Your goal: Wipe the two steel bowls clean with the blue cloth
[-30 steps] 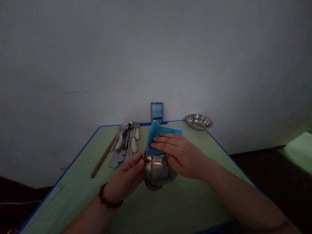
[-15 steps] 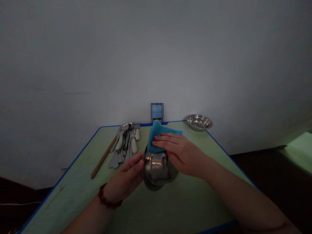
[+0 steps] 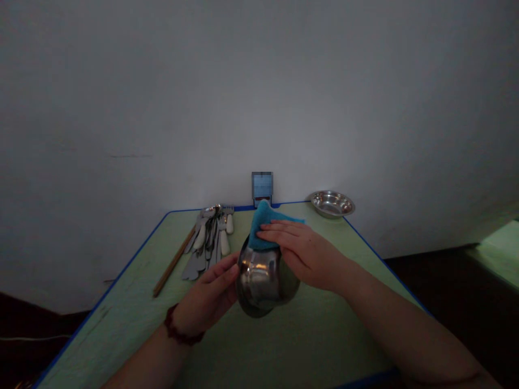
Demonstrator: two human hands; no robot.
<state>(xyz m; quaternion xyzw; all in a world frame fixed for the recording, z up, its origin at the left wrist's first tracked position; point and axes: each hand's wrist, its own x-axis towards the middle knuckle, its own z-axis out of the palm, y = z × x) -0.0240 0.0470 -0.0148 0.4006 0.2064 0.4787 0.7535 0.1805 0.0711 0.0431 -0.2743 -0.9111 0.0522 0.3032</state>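
Observation:
A shiny metal bowl is tilted on its side above the table, its rim turned toward the left. My left hand grips that rim, thumb on the near side; some of its fingers are hidden behind the bowl. With my right hand I press a blue cloth against the bowl's upper outer side. The fingers lie together over the cloth, and one corner of it stands up beyond them. A dark red bracelet circles my left wrist.
A pile of cutlery with spoons, forks and knives lies left of the bowl, beside wooden chopsticks. At the far right corner sits a shallow metal dish. A phone-like screen leans by the wall behind the blue-edged green table.
My right hand and the cloth have shifted very slightly over the bowl's side. The bowl has turned a little, while my left hand keeps its hold on the rim.

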